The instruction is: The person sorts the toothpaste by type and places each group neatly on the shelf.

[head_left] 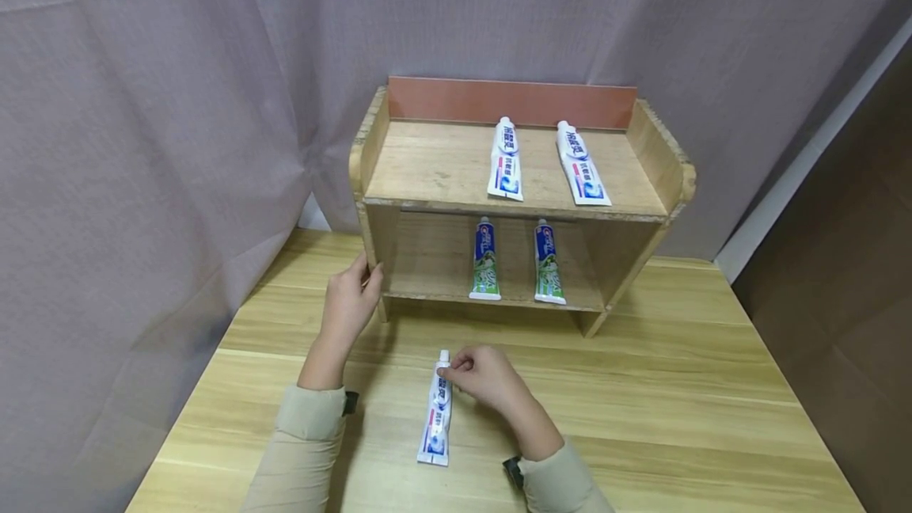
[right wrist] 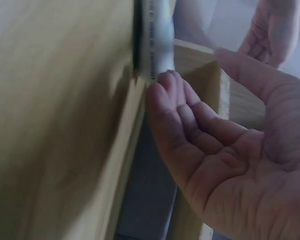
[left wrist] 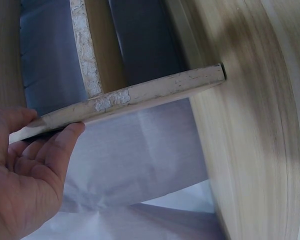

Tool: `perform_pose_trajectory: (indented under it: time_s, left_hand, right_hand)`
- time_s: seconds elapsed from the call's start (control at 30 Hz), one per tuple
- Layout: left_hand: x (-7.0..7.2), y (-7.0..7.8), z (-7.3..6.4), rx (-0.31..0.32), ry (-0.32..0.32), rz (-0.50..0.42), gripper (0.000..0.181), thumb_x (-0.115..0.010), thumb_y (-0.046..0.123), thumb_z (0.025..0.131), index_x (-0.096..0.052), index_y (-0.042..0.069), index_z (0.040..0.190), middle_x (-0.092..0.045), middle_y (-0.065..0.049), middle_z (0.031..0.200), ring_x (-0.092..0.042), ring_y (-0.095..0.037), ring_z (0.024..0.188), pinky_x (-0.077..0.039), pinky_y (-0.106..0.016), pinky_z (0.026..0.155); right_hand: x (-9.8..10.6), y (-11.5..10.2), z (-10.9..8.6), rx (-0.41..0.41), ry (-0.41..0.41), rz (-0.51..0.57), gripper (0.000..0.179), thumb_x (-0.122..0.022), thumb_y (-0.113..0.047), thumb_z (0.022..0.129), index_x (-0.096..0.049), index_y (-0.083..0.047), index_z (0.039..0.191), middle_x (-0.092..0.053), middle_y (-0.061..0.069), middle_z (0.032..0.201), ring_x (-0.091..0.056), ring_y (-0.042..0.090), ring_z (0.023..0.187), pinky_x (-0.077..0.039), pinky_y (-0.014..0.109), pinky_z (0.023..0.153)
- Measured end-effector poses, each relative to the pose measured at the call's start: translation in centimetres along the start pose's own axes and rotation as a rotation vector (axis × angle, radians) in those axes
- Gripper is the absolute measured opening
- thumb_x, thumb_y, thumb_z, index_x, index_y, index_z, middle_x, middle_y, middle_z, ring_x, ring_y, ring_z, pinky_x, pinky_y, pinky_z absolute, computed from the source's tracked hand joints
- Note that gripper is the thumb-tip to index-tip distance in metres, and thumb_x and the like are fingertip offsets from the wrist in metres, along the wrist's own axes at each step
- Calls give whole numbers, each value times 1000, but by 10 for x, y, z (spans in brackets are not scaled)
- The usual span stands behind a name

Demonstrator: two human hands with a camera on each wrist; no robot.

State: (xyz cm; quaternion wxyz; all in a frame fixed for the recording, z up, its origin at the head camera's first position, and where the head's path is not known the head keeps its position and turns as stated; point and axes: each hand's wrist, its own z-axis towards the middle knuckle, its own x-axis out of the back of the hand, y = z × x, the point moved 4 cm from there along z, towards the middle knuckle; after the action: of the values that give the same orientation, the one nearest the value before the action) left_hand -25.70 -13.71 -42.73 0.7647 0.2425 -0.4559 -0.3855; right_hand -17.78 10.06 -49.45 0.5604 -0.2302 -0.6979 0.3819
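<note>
A white and blue toothpaste tube (head_left: 436, 418) lies on the table, cap toward the shelf. My right hand (head_left: 488, 377) is at its cap end. In the head view the thumb overlaps the tube; in the blurred right wrist view the fingertips are against the tube's edge (right wrist: 158, 40), with the thumb apart. My left hand (head_left: 349, 299) grips the front edge of the wooden shelf's left side panel (left wrist: 160, 87), thumb on one face and fingers on the other. The two-tier shelf (head_left: 435, 157) stands at the back of the table.
Two white toothpaste tubes, one left (head_left: 506, 161) and one right (head_left: 582, 165), lie on the upper tier. Below them on the lower tier are two blue-green tubes, one left (head_left: 485, 260) and one right (head_left: 547, 264). Grey cloth (head_left: 178, 141) hangs behind and to the left.
</note>
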Motion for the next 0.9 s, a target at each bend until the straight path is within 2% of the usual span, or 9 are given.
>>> perform_pose_trajectory:
  time_s: [0.17, 0.27, 0.53, 0.77, 0.9]
  left_hand:
    - [0, 0, -1, 12, -12, -3, 30, -58, 16, 102, -64, -3, 124, -70, -26, 114, -69, -38, 106, -62, -36, 81]
    - [0, 0, -1, 16, -11, -5, 30, -58, 16, 102, -64, -2, 125, -69, -26, 114, -69, -38, 106, -62, -37, 81]
    - [0, 0, -1, 3, -2, -1, 30, -59, 15, 102, -64, -2, 126, -70, -26, 113, -69, -38, 105, -63, -37, 80]
    - [0, 1, -1, -4, -1, -6, 30, -59, 15, 102, -64, -2, 126, -70, -26, 113, -69, -38, 105, -62, -38, 81]
    - [0, 0, -1, -2, -2, -6, 30, -58, 15, 102, -64, -2, 126, -69, -26, 114, -69, -38, 106, -62, -37, 81]
  right_hand:
    - [-13, 10, -1, -50, -86, -42, 32, -78, -38, 87, -65, -14, 69, -54, -8, 55, -46, 8, 48, -40, 20, 43]
    - [-17, 12, -1, -73, -103, -57, 41, -77, -41, 87, -58, -16, 60, -46, -9, 50, -38, 7, 44, -30, 18, 40]
    - [-25, 7, -3, -71, -45, -115, 51, -83, -39, 82, -47, -18, 52, -37, -12, 45, -33, 5, 42, -25, 18, 38]
    - [-33, 3, -3, -52, -29, -180, 54, -84, -35, 79, -41, -20, 49, -32, -15, 43, -30, 4, 41, -21, 18, 37]
    - [-36, 1, -1, -44, -46, -184, 51, -83, -29, 79, -43, -18, 51, -37, -12, 44, -33, 4, 40, -23, 17, 37]
